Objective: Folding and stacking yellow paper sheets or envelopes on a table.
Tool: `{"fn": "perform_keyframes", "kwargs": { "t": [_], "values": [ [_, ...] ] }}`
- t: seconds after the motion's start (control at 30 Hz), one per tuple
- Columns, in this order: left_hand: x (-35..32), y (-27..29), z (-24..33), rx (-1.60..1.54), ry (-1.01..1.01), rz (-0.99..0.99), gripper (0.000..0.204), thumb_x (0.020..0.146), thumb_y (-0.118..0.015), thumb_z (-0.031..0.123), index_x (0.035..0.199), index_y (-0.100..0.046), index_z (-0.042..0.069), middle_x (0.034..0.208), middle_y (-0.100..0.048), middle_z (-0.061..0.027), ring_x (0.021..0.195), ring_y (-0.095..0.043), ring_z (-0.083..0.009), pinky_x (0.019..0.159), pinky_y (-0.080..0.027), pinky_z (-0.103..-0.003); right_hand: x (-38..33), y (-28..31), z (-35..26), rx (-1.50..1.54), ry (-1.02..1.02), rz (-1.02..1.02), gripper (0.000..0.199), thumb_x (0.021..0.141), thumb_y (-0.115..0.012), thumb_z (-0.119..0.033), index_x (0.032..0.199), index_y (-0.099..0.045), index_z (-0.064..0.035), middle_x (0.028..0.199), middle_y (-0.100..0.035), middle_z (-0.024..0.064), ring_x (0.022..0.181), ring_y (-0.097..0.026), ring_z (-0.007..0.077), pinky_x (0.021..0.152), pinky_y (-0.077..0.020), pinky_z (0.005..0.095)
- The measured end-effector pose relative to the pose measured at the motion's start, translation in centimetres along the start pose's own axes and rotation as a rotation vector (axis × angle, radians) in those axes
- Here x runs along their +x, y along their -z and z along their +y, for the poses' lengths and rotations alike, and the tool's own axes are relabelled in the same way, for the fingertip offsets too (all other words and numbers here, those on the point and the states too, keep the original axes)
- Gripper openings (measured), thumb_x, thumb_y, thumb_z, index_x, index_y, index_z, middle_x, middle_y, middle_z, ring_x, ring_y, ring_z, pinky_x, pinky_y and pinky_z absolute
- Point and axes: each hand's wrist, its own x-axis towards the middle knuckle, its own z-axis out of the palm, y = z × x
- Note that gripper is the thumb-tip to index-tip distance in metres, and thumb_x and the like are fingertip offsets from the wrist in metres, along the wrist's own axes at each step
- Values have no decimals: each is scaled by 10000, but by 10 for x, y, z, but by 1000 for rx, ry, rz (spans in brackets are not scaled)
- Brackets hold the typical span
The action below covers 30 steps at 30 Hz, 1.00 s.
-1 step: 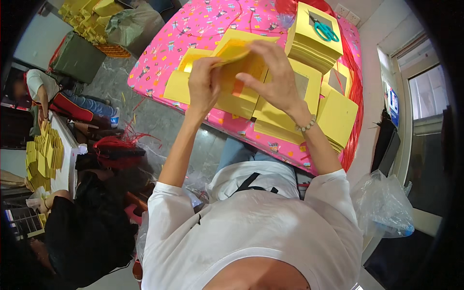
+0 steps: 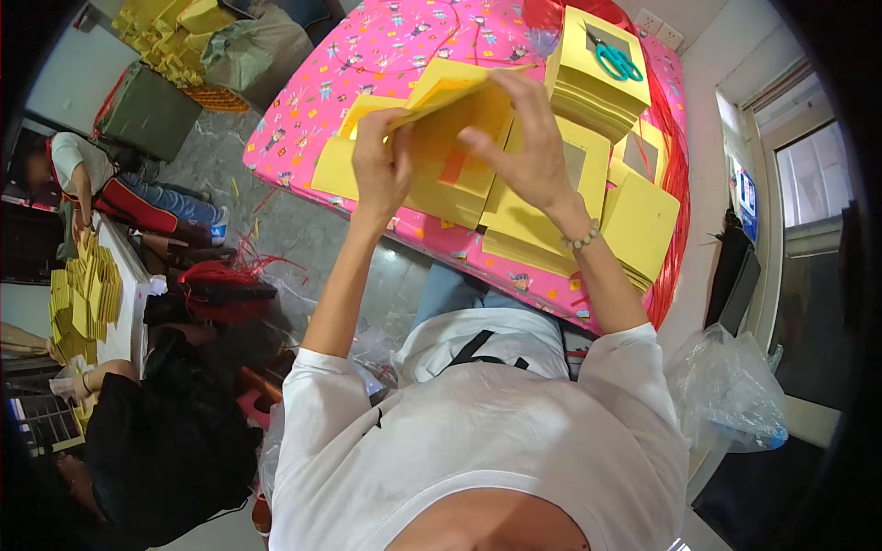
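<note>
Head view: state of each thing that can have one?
Left grip: closed on the sheet's left end
Right grip: open, thumb off the sheet; fingertips at its far end, contact unclear
Sheet: raised, tilted
Scissors: lying on the tall stack; blades too small to judge
Tall stack: piled up
Red strands: loose, bunched along the pink cover's right side
Pink cover: spread out
Clear bag: crumpled

bright light over the pink counter [image 2: 299, 129], daylight at the right-hand window [image 2: 811, 179], glints on the clear plastic bag [image 2: 730, 386], dim lower left, straight edges bowed, black corners
</note>
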Motion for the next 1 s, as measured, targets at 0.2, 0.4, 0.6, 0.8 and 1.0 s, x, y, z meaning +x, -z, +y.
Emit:
{"fn": "perform_keyframes", "kwargs": {
  "t": [0.2,0.4,0.6,0.8,1.0],
  "values": [
    [17,12,9,-483,184,159,188,927,-544,55,1109,-525,13,1005,-599,-54,956,-549,-106,804,-437,-256,0,-9,68,398,-352,196,552,932,-532,-313,1343,-360,15,1301,-461,170,1221,-435,246,986,-389,377],
    [6,12,-2,-589,283,96,246,941,-536,86,1175,-493,27,1067,-577,-44,996,-528,-105,858,-410,-247,7,-13,60,709,-420,37,549,975,-441,-342,1359,-336,35,1304,-448,151,1221,-403,200,1019,-324,301],
    [2,13,-14,-619,313,43,268,939,-534,79,1198,-486,23,1089,-578,-50,1027,-529,-117,886,-411,-262,6,-22,64,754,-502,136,490,979,-418,-380,1255,-441,24,1136,-527,75,1041,-466,132,904,-372,268],
    [0,16,-16,-609,279,16,279,940,-531,76,1208,-482,18,1102,-575,-51,1038,-528,-122,891,-410,-267,4,-19,61,793,-513,166,361,969,-444,-351,1072,-521,-13,943,-517,13,864,-448,87,765,-375,243],
    [0,20,-12,-623,275,-20,282,946,-527,94,1213,-479,18,1114,-569,-51,1037,-529,-125,892,-410,-266,2,-18,57,735,-457,232,261,963,-462,-307,956,-508,-51,848,-460,-14,794,-403,71,722,-354,232]
  ]
}}
